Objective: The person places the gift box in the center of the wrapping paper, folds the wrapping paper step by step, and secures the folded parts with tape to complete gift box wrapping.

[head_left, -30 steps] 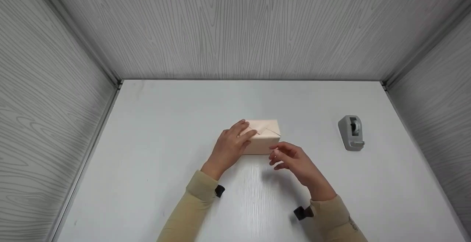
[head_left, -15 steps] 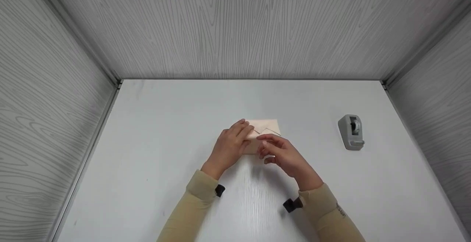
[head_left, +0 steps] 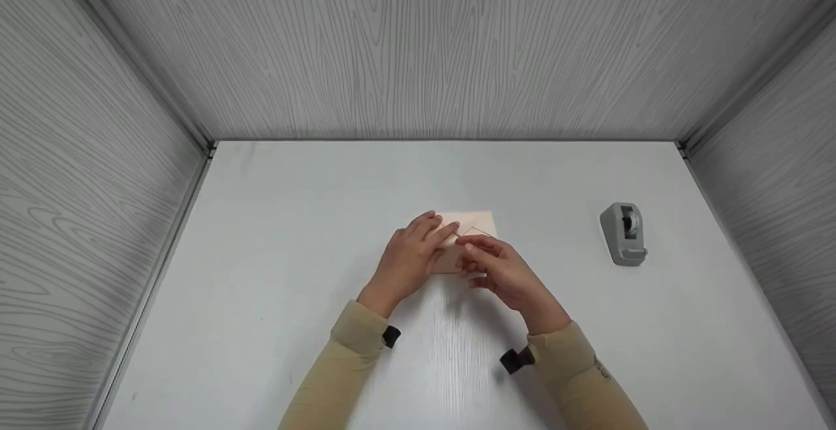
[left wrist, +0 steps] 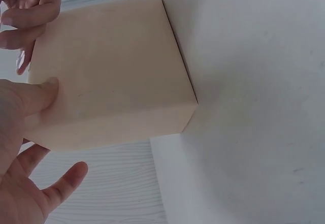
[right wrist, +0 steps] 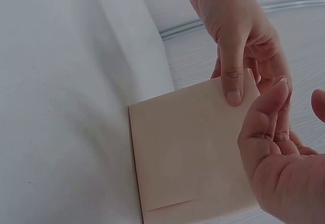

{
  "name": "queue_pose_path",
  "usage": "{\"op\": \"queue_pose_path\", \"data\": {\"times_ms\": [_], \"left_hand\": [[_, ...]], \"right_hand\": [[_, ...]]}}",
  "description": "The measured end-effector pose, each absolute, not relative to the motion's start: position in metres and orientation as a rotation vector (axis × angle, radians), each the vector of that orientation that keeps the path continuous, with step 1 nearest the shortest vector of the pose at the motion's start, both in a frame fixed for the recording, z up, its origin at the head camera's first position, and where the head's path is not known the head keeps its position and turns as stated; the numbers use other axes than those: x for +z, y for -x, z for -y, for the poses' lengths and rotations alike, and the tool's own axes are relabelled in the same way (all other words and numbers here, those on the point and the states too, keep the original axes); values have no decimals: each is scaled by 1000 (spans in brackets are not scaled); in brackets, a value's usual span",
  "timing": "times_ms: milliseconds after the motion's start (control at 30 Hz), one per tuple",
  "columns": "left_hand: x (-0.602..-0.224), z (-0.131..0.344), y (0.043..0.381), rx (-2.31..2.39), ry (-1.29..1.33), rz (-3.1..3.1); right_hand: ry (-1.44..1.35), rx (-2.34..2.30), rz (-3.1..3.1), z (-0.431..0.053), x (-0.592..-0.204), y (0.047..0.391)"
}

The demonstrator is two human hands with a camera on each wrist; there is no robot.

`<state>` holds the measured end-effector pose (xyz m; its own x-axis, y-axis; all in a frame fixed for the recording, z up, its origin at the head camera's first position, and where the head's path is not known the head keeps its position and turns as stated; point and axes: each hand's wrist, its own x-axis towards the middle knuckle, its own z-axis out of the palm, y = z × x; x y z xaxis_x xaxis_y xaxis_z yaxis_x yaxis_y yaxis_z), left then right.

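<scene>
A small box wrapped in pale peach paper sits on the white table, its folded paper edges showing on top. My left hand grips its left end, fingers over the top and thumb on the near side. At the top near edge is my right hand, with index finger and thumb close together and the other fingers curled. A small clear shiny bit, like a piece of tape, shows at its fingertips in the left wrist view. In the right wrist view the right hand partly hides the box.
A grey tape dispenser with a roll stands on the table to the right of the box. Grey wood-grain panels enclose the table at the back and both sides.
My right hand has moved left and up from the box's right near corner to its top near edge. The left index finger lifted back, then reached forward again. The box stays put.
</scene>
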<state>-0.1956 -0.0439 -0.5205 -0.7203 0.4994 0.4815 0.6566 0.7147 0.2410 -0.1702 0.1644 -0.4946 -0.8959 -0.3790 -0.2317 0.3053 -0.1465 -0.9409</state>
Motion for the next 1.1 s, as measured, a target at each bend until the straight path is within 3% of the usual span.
{"op": "queue_pose_path", "data": {"times_ms": [567,1100], "left_hand": [[-517,41,196,-494,878,2574],[-515,40,196,-502,866,2601]], "right_hand": [[-33,-2171,-1533,-164,-494,166],[-332,-2139,-1833,-146,-512,169]]}}
